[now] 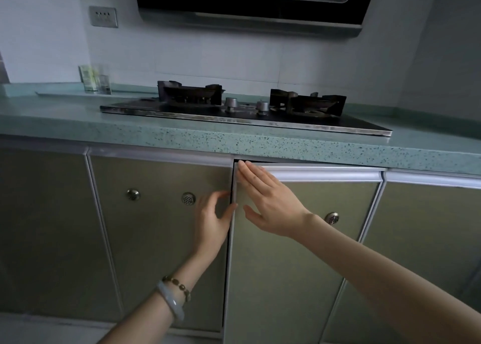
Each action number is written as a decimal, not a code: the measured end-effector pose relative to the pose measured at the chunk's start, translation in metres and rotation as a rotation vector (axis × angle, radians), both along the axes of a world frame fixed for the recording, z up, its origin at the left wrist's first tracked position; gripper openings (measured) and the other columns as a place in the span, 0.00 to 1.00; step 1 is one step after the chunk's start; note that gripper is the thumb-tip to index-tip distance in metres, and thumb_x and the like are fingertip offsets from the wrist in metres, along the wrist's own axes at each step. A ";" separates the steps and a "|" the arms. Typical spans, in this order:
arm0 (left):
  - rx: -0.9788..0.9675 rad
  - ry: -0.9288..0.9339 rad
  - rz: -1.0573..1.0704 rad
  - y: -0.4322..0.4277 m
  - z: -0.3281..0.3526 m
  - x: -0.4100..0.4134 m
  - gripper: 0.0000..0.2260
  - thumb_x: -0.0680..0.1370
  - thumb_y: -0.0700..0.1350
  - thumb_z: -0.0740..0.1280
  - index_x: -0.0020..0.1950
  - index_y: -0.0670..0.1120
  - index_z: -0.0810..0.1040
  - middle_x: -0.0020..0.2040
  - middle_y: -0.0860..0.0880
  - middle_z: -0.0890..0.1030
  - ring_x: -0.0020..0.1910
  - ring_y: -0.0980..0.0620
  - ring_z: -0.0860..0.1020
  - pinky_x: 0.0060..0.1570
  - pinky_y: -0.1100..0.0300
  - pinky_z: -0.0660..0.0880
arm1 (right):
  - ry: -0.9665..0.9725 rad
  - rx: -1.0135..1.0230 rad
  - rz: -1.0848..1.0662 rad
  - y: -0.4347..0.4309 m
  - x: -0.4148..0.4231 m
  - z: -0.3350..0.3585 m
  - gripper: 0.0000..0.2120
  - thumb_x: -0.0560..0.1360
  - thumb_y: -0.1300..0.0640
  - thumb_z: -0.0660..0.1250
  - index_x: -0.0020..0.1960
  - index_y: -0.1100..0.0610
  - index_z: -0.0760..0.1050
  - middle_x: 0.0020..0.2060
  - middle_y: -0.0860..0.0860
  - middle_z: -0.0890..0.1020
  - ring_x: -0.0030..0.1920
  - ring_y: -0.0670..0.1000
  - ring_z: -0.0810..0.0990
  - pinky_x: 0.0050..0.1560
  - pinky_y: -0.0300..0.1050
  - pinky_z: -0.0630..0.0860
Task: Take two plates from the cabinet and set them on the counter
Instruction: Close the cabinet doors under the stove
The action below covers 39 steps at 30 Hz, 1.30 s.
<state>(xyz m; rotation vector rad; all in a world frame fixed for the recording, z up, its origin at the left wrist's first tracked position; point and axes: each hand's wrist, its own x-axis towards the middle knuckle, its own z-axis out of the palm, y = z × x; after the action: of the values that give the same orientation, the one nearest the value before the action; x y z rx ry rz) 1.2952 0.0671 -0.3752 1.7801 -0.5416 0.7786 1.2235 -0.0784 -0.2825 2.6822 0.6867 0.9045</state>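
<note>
Under the bench, cabinet door slightly ajar. Left hand pinches its left edge; right hand lies flat, fingers straight, on its upper face.

speckled teal counter, olive cabinet door

Dim, flat, cool daylight; soft shadows, slight blur, wide-angle bending at edges.

Pale tiled wall, socket, black range hood above two-burner hob.
</note>
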 end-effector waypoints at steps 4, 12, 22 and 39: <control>0.024 0.037 0.109 -0.003 0.002 0.018 0.21 0.70 0.52 0.74 0.56 0.42 0.76 0.52 0.45 0.81 0.53 0.43 0.77 0.54 0.66 0.65 | -0.053 -0.092 -0.084 -0.001 0.019 -0.005 0.36 0.72 0.49 0.65 0.74 0.65 0.59 0.74 0.60 0.61 0.74 0.59 0.59 0.74 0.56 0.52; 0.221 -0.107 0.342 -0.004 0.019 0.035 0.30 0.66 0.50 0.77 0.63 0.39 0.73 0.62 0.41 0.74 0.58 0.38 0.74 0.58 0.45 0.68 | -0.096 -0.186 -0.246 -0.005 0.050 -0.013 0.33 0.75 0.43 0.53 0.74 0.63 0.60 0.74 0.58 0.62 0.75 0.56 0.60 0.73 0.62 0.56; 0.300 -0.099 0.404 -0.009 0.023 0.042 0.33 0.63 0.51 0.79 0.62 0.40 0.73 0.64 0.41 0.74 0.53 0.38 0.74 0.52 0.44 0.71 | -0.098 -0.204 -0.304 -0.011 0.058 -0.016 0.35 0.73 0.44 0.62 0.73 0.62 0.62 0.74 0.56 0.63 0.74 0.54 0.63 0.73 0.60 0.54; 0.240 0.059 0.035 0.064 0.117 0.004 0.25 0.69 0.54 0.71 0.59 0.40 0.74 0.56 0.47 0.75 0.59 0.46 0.73 0.62 0.64 0.64 | 0.446 0.554 -0.075 0.005 0.009 0.065 0.19 0.75 0.57 0.66 0.66 0.56 0.73 0.64 0.52 0.77 0.65 0.51 0.74 0.66 0.41 0.69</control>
<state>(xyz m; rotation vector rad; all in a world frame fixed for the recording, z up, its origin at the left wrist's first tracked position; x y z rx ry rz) 1.2987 0.1314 -0.2584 2.0318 -0.5854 0.7063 1.2328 -0.0736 -0.2176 3.4357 0.4531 0.5290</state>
